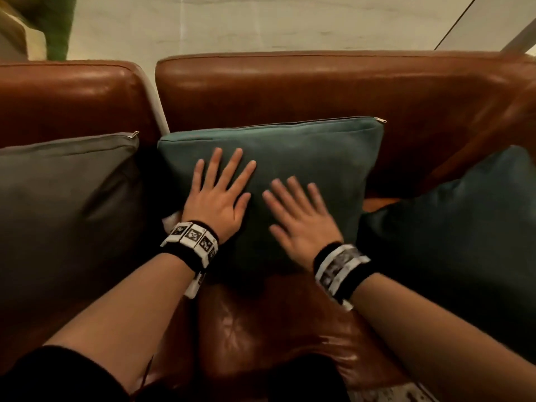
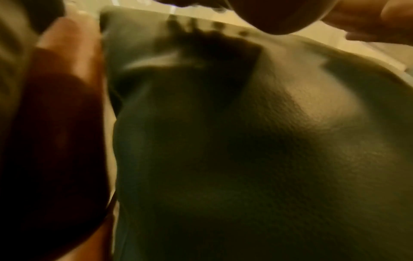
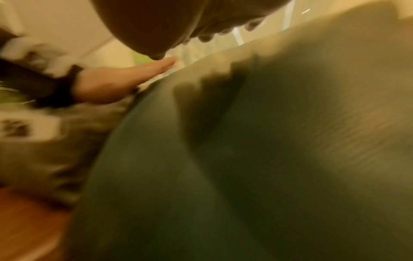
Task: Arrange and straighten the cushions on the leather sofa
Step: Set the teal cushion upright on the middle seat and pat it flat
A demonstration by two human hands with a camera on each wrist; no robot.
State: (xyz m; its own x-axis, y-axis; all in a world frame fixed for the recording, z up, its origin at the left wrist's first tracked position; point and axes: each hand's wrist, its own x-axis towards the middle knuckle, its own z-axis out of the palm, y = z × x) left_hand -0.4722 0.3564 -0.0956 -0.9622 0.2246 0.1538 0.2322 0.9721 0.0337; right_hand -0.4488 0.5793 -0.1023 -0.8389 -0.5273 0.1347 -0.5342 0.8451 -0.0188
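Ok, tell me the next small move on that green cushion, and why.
Probably smooth both palms outward, then let go. The left hand and right hand lie flat with straight fingers on the green cushion, which already stands against the sofa back, zip edge on top. The dark cushion on the right looks tilted and likely needs attention next.

left hand (image 1: 219, 195) flat, right hand (image 1: 301, 219) flat

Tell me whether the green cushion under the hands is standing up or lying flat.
Standing up. The green cushion leans against the sofa back, zipper edge on top, with the left hand and right hand flat on its front.
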